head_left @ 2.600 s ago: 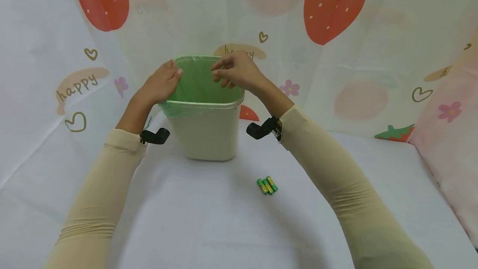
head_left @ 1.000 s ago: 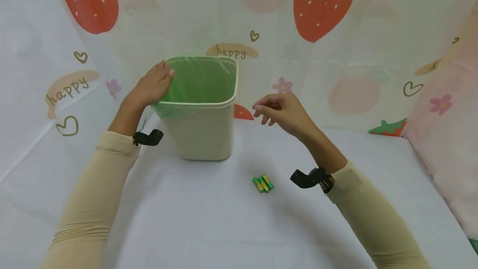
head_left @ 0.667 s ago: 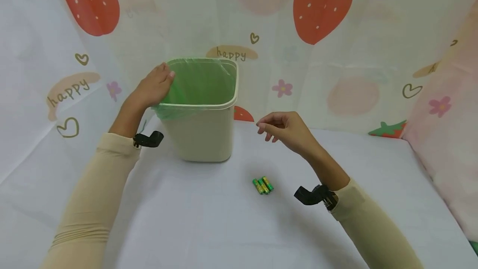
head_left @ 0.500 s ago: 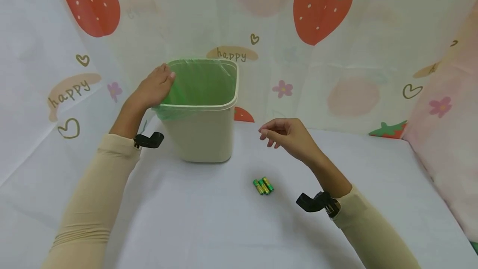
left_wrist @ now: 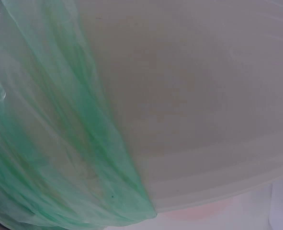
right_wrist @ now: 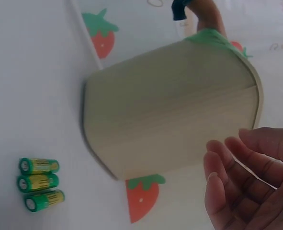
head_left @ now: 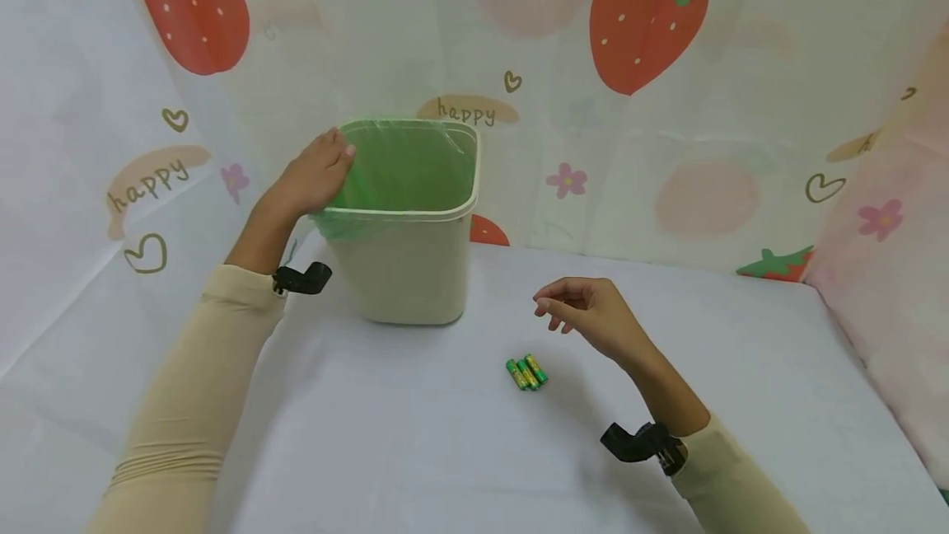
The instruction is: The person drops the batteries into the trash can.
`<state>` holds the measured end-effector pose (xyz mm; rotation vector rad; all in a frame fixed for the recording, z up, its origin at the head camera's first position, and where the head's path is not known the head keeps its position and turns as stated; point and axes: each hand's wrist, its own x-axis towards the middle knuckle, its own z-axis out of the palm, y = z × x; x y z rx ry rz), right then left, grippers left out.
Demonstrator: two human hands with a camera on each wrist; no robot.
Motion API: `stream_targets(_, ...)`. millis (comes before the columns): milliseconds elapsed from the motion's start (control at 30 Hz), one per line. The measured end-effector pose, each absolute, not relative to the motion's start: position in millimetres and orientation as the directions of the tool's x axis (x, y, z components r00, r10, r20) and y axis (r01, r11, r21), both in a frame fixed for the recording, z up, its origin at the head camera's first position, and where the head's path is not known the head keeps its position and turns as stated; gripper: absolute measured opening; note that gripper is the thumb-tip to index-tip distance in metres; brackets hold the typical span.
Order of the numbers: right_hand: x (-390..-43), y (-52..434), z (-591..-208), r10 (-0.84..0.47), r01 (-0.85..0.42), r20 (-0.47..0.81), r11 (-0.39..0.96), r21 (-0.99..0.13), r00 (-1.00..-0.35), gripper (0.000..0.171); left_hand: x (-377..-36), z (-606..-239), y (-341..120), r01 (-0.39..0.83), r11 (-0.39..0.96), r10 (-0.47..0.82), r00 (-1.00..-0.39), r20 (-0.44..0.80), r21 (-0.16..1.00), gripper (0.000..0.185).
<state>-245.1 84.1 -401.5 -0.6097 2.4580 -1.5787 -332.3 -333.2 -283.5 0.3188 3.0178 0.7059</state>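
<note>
We see left hand [head_left: 311, 175] flat on bin [head_left: 404, 270] rim over green liner [head_left: 400, 163]; right hand [head_left: 589, 321] loose, holding nothing, above batteries [head_left: 527, 372]. Risk: a careless grab scatters them.

We recorded a white cloth-covered surface [head_left: 415, 452], a pale backdrop curtain [head_left: 563, 39] printed with strawberries, hearts, flowers and "happy" labels, a pink-tinted panel [head_left: 890, 270] at right, and soft, even lighting.

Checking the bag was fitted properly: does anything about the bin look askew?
The green liner bunches over the bin rim only at the left corner, under the left hand; elsewhere the rim shows bare. Three batteries lie loose.
</note>
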Motion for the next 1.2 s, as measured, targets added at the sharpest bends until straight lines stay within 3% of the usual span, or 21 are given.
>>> stream_targets(667,-240,91,-466,-0.374,-0.149,0.006,0.354,-0.923,-0.927,0.017,-329,-282,-332,0.179,0.884,0.191,-0.981,0.016,0.431,0.066)
stream_targets(1200,-240,85,-501,-0.304,-0.136,-0.023,0.489,-0.861,-0.952,0.023,-329,-283,-333,0.184,0.881,0.196,-0.98,0.017,0.437,0.067)
